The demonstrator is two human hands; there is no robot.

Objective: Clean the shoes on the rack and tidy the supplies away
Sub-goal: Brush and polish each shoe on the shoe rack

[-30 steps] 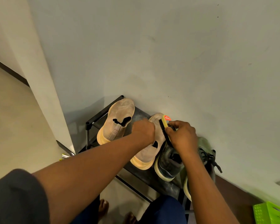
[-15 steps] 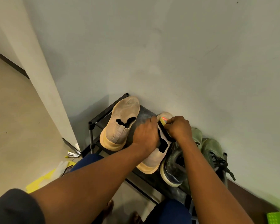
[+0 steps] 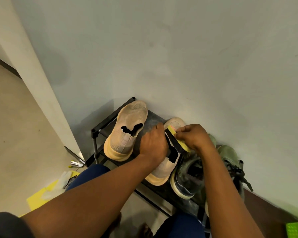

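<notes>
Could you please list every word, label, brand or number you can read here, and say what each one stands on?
None can be read.
Orange-red sticker on the yellow shoe brush in the right hand: blurred.
Marks on the dark sneaker: too small.
Print on the dark packet on the floor: unreadable.

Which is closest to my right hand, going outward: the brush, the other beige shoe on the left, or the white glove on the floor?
From the right hand:
1. Brush, gripped in that hand, over the beige shoe being cleaned.
2. Other beige shoe, on the rack's left end, past the left hand.
3. White glove, on the floor at lower left, beside the rack.
</notes>
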